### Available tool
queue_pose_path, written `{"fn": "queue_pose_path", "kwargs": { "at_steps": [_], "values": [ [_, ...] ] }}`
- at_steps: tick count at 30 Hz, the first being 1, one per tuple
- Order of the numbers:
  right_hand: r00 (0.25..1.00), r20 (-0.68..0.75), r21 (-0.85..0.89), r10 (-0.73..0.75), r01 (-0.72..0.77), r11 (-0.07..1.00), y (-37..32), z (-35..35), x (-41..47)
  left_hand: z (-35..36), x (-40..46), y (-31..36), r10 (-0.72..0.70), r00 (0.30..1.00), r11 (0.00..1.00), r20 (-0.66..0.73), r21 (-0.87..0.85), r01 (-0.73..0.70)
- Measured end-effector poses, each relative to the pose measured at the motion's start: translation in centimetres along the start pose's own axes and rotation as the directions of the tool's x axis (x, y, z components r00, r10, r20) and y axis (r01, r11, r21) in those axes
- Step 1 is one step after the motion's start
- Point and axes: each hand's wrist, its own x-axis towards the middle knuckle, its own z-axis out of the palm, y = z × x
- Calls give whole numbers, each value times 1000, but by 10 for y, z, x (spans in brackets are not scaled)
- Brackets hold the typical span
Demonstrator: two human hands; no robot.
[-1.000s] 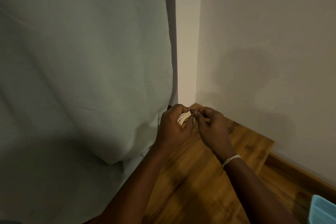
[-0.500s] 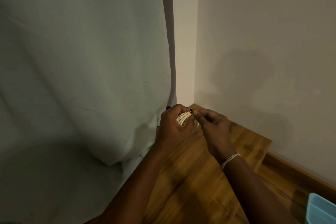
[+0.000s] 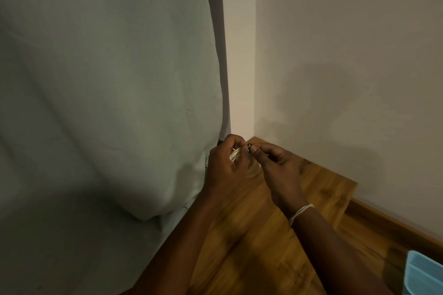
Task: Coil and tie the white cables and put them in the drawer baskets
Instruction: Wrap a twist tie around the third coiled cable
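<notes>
My left hand holds the coiled white cable | my right hand pinches a small dark tie at it | curtain close left, wall right | open wood floor below, blue basket at the corner.

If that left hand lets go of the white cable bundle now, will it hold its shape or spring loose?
Probably loosens: the coiled white cable looks held together only by the left hand, the right hand pinching something small and dark beside it. It seems light and floppy, fitting inside one fist.
</notes>
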Motion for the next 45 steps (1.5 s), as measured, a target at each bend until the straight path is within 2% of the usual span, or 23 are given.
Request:
{"fn": "queue_pose_path", "kwargs": {
  "at_steps": [6,10,14,16,21,27,29,31,42,45],
  "values": [
    [979,73,-197,-190,201,960,-5,-5,5,1,0,-6,18,1000,1000,8,19,-18],
    [901,252,-238,-352,410,880,-5,-12,8,0,4,-6,49,997,998,59,38,-51],
    [836,348,-260,-423,520,813,-7,-20,10,-1,6,-4,28,997,999,72,13,-29],
    [832,359,-285,-424,530,799,-5,-24,14,0,6,-4,-15,999,1000,48,13,14],
    [902,244,-272,-356,417,867,2,-29,18,2,7,0,-107,994,994,-25,-6,107],
    [867,254,-276,-428,489,828,-6,-33,23,-2,11,8,-200,973,961,118,-172,219],
    [854,253,-278,-456,515,811,-8,-35,24,0,13,9,-216,966,957,144,-165,239],
    [847,251,-296,-469,529,795,-9,-36,25,1,14,10,-211,969,967,131,-115,226],
    [796,238,-390,-556,603,696,-16,-38,27,8,13,23,-95,995,993,28,-70,97],
    [754,287,-444,-591,652,615,-17,-42,28,8,13,24,-185,978,971,92,-133,196]
  ]
}}
